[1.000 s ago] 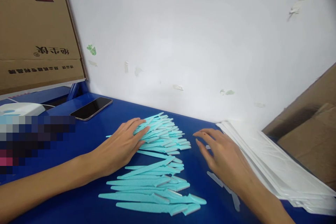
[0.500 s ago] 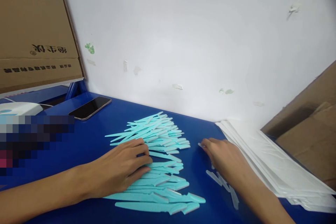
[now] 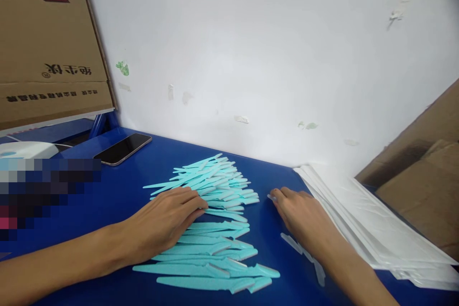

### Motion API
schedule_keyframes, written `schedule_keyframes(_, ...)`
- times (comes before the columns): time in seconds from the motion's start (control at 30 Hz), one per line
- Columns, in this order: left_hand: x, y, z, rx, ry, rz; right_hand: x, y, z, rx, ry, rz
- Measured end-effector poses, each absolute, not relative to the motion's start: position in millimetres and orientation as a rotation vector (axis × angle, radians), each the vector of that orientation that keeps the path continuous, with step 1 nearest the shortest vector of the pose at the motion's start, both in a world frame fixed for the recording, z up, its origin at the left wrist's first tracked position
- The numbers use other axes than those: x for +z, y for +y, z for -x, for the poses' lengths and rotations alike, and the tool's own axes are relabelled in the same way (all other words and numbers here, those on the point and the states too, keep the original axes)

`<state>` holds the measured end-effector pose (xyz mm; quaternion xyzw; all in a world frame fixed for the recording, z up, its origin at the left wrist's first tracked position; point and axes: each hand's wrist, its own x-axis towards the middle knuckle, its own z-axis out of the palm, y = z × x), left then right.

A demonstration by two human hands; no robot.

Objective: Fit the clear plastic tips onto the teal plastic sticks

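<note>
Razors [image 3: 220,181], thin and light blue, lie in a messy heap in the middle of the frame, with more in a loose row below it, down to the bottom edge. The left hand [image 3: 175,217] lies over the left ends of some razors, where heap and row meet. A second ago it was higher up, on the heap. Its fingers are close together and bent down now. I can't tell if they hold a razor, because the tips are hidden.

The right hand [image 3: 299,215] is right of the heap. A second ago it was spread out with nothing in it. Now it pinches a little clear piece [image 3: 271,197], and one end pokes out. So I think its reaching is over, and both hands are busy in the same job.

More clear pieces [image 3: 292,244] lie under the right wrist, on the blue table [image 3: 265,234]. White sheets [image 3: 362,215] are stacked at the lower right. A phone [image 3: 124,149] lies at the left, below a big cardboard box [image 3: 46,48] in the upper left.
</note>
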<state>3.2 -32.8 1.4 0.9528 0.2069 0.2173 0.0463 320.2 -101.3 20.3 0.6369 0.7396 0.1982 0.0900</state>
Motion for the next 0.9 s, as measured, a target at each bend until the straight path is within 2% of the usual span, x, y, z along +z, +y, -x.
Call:
schedule_keyframes(0.2, 0.2, -32.5, -3.6, 0.689, 0.622, -2.905, 23.3, -102.1, -325.7, 0.567, 2.205, -1.892)
schedule_keyframes(0.33, -2.4, -30.4, -1.9, 0.694, 0.683, -2.863, 24.8, -103.6, -327.9, 0.609, 2.551, -2.009)
schedule_keyframes(0.53, -7.9, -27.3, 1.5, 0.657, 0.715, -2.836, 24.2, -110.6, -302.5, 0.049, 3.194, -1.989)
schedule_keyframes(0.67, -8.2, -27.2, 2.1, 0.663, 0.736, -2.843, 20.8, -113.6, -294.1, -0.098, 3.23, -1.81)
schedule_keyframes(0.9, -5.1, -27.7, 0.6, 0.688, 0.658, -2.904, 17.1, -115.0, -293.2, -0.019, 3.169, -1.727)
